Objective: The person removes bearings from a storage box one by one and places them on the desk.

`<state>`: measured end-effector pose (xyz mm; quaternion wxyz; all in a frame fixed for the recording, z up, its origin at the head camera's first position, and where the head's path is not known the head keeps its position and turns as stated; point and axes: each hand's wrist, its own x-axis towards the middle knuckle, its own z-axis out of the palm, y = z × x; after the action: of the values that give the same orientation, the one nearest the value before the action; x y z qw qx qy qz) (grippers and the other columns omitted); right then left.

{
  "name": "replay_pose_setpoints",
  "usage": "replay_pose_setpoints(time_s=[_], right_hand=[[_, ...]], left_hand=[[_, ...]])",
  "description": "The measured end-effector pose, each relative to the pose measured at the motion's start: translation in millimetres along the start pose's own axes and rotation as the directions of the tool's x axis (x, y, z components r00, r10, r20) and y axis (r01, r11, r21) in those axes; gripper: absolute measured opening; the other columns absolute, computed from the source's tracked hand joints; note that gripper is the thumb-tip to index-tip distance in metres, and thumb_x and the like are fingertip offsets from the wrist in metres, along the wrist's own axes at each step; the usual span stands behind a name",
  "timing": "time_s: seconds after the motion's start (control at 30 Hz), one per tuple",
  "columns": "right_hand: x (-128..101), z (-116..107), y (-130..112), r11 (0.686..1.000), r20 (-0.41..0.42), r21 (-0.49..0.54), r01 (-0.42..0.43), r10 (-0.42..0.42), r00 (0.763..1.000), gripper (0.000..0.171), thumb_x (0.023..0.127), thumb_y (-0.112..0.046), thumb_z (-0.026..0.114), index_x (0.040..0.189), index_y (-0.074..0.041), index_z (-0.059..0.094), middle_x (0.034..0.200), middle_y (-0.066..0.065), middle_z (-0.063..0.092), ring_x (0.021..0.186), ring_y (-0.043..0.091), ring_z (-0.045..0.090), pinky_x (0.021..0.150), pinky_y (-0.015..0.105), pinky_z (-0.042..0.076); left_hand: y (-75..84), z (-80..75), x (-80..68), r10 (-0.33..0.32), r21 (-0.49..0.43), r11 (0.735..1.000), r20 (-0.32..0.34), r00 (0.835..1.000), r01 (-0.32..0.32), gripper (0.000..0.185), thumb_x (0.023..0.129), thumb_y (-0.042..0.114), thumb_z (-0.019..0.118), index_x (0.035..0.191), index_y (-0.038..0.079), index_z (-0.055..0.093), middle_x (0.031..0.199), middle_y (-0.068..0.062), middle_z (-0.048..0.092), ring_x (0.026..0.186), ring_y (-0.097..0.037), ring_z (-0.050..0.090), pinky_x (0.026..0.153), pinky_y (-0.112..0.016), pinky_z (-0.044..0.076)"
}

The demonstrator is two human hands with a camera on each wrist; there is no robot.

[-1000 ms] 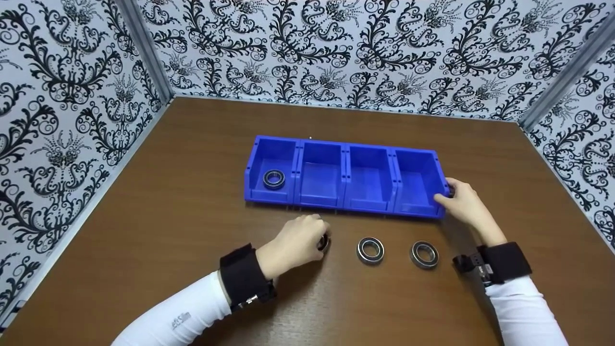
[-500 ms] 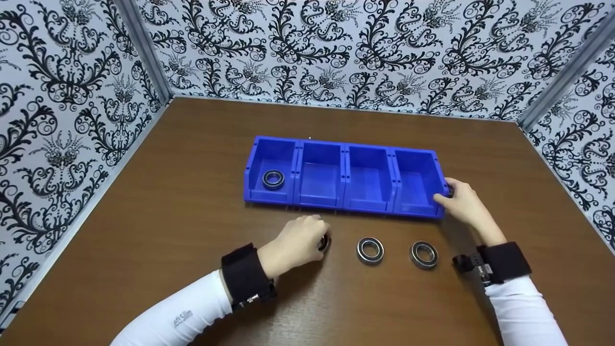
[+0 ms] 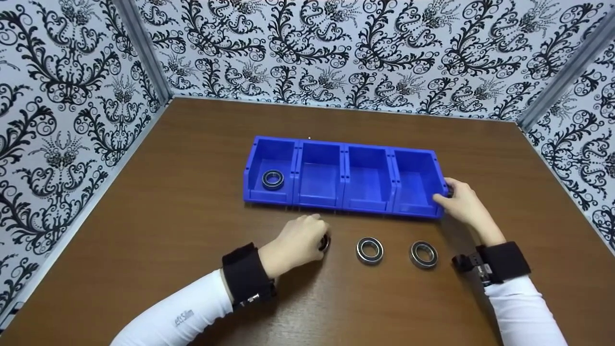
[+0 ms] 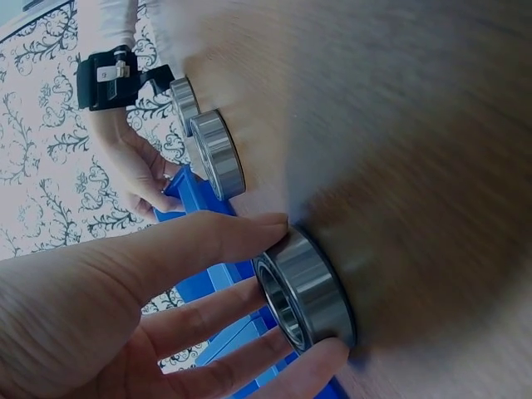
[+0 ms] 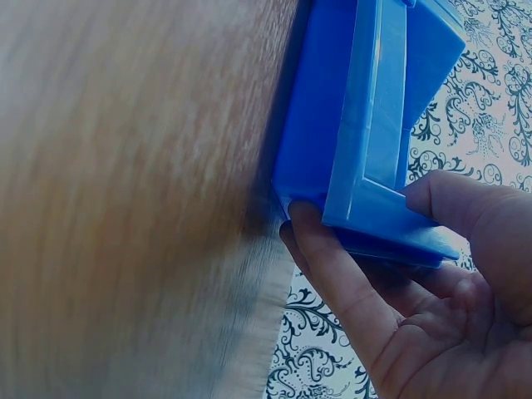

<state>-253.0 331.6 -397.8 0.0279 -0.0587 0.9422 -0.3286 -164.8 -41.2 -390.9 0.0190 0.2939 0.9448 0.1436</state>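
My left hand pinches a ball bearing between thumb and fingers, in front of the blue four-bin tray. In the left wrist view the bearing stands on its edge at the brown tabletop, its steel outer ring showing. At the right end of the blue bin tray, my right hand grips the side wall, thumb over the edge and fingers outside, as the right wrist view shows. Another bearing lies in the leftmost bin. The other bins hold nothing.
Two more bearings, one in the middle and one further right, lie flat on the wooden table in front of the bins. Patterned wall panels stand behind the table and at both sides.
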Motion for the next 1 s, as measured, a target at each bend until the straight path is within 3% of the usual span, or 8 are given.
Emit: replay_pose_setpoints(time_s=[1.0], right_hand=[[-0.4, 0.2, -2.4, 1.000, 0.003, -0.001, -0.009, 0.009, 1.000, 0.057, 0.096, -0.009, 0.057, 0.142, 0.020, 0.042, 0.112, 0.037, 0.066, 0.075, 0.008, 0.061, 0.060, 0.017, 0.051]], left_hand=[[4.1, 3.4, 0.7, -0.043, 0.055, 0.998, 0.015, 0.999, 0.043, 0.022, 0.073, 0.011, 0.087, 0.091, 0.007, 0.075, 0.099, -0.012, 0.069, 0.090, -0.034, 0.069, 0.071, -0.045, 0.062]])
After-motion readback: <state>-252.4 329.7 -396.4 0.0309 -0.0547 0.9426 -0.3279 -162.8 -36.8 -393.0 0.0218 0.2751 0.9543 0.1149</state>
